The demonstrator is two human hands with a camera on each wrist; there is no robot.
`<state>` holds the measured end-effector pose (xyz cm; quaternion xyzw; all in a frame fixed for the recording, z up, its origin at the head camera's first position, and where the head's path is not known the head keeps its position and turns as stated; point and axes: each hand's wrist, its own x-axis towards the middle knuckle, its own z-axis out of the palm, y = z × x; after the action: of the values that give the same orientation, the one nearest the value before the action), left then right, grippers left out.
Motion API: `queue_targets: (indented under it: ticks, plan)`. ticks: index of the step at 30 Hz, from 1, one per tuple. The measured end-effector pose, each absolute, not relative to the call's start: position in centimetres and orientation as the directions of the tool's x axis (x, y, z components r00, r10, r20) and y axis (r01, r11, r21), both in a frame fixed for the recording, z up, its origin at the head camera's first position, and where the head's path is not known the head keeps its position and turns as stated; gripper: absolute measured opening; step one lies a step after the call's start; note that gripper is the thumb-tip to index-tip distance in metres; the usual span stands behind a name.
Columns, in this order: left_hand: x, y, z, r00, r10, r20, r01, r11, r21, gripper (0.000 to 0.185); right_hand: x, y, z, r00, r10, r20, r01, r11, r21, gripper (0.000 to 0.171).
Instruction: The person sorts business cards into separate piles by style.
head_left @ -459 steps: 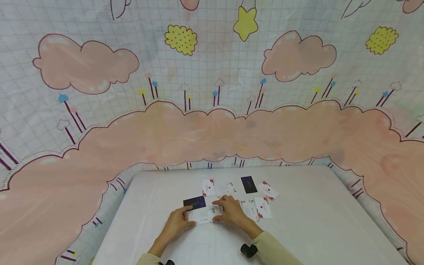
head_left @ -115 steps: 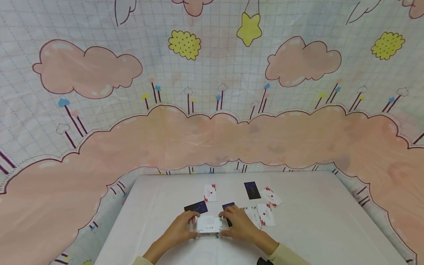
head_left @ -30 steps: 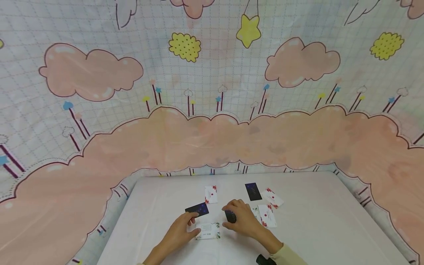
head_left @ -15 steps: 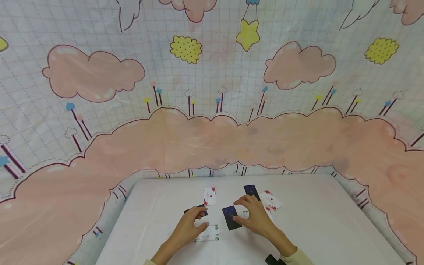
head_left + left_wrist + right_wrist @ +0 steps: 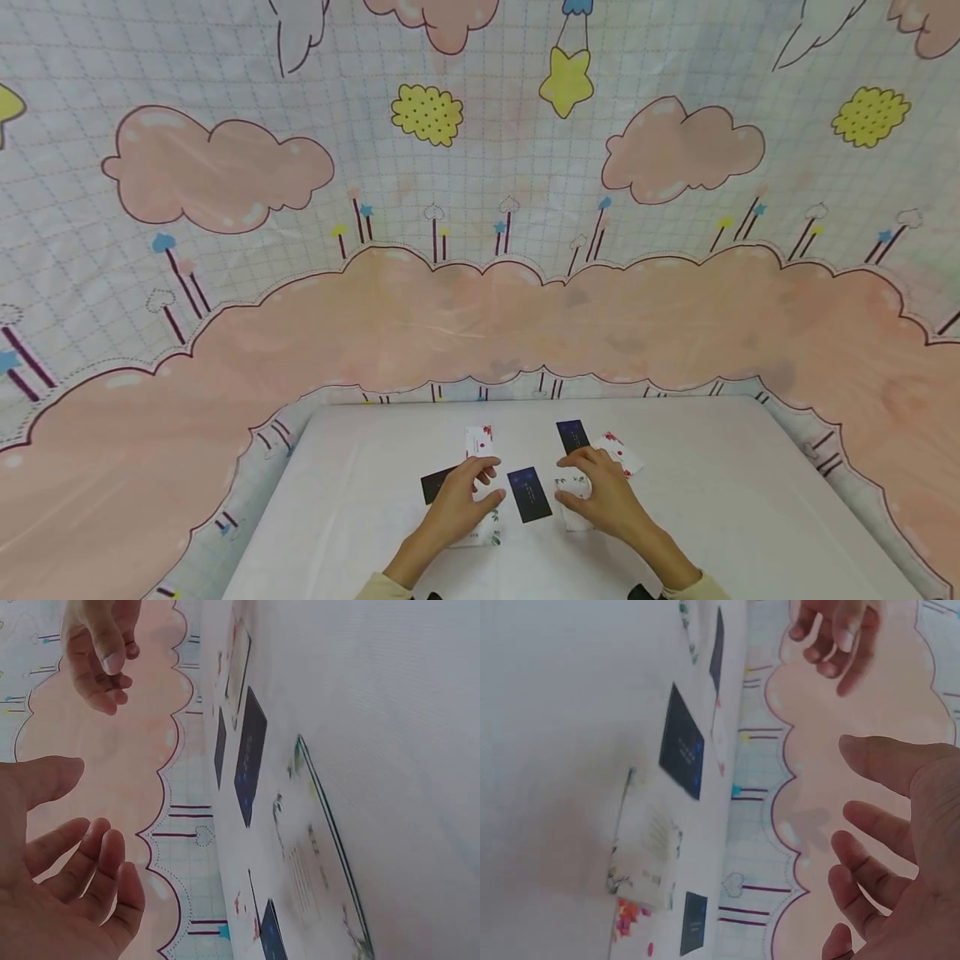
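Dark card (image 5: 528, 493) lies flat on the table (image 5: 360, 500), between both hands. Left hand (image 5: 461, 500) at its 9 o'clock is open and holds nothing. Right hand (image 5: 603, 496) at 3 o'clock hovers open over a white card (image 5: 570, 508). Best to press softly and slide cards slowly.
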<state>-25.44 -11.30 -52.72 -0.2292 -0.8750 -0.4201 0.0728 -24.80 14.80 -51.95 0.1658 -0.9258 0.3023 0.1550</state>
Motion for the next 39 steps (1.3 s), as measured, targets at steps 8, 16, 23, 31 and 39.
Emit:
queue_targets:
  ticks: [8, 16, 23, 31, 39]
  plan:
    - [-27.1, -9.1, -52.5, -0.888, 0.376, 0.265, 0.441, 0.535, 0.721, 0.047, -24.8, 16.0, -52.9, -0.928, -0.141, 0.345, -0.315, 0.791, -0.524, 0.039]
    - [-28.8, -6.7, -53.3, -0.88, 0.407, 0.247, 0.438, 0.492, 0.752, 0.048, -24.6, 17.2, -53.7, -0.957, -0.105, 0.271, -0.243, 0.801, -0.547, 0.042]
    - [-30.5, -4.8, -54.7, -0.888, 0.422, 0.181, 0.391, 0.489, 0.78, 0.051, -24.8, 18.1, -54.7, -0.971, -0.09, 0.22, -0.207, 0.776, -0.596, 0.043]
    - [-31.2, -3.2, -55.6, -0.894, 0.42, 0.159, 0.386, 0.538, 0.75, 0.046, -24.8, 18.6, -55.7, -0.982, -0.069, 0.176, -0.161, 0.789, -0.593, 0.046]
    - [-31.3, -2.7, -56.0, -0.901, 0.421, 0.1, 0.347, 0.565, 0.748, 0.043, -24.9, 18.7, -56.7, -0.986, -0.044, 0.161, -0.125, 0.834, -0.537, 0.046]
